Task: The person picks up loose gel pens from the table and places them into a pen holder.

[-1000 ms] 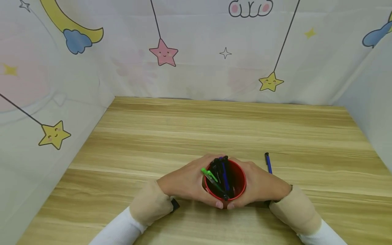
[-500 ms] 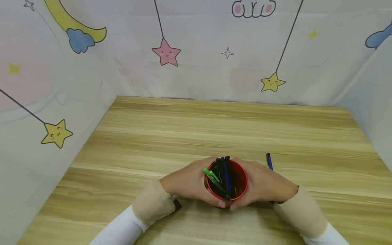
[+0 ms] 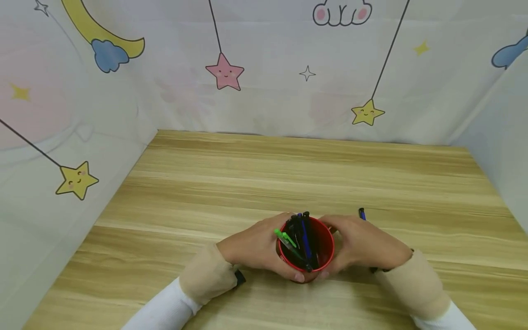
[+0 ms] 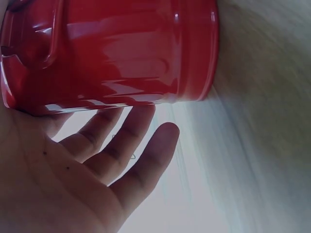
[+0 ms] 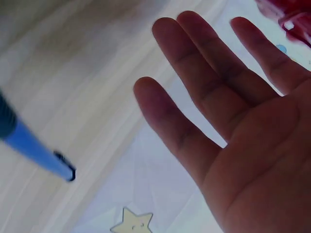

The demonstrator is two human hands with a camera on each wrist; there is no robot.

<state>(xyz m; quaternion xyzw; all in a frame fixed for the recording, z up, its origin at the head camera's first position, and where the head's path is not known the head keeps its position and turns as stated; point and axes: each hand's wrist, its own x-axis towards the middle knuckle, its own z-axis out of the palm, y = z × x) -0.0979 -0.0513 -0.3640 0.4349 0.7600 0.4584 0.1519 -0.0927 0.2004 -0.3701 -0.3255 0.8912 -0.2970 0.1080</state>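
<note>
A shiny red cup stands upright on the table, several pens in it. Among them are a green-capped pen and a blue pen; the others look black. My left hand curves round the cup's left side, its thumb at the front. The left wrist view shows the cup's wall against the fingers. My right hand is at the cup's right side with a gap showing between palm and cup. Its fingers stretch out straight in the right wrist view, away from the cup's red edge.
A blue pen with a black end lies on the wooden table beyond my right hand, which hides part of it. White printed cloth walls with stars border the table at the back and sides.
My right hand has loosened from the cup and shifted a little to the right, covering more of the loose pen. The left hand keeps its hold; the head view has shifted slightly.
</note>
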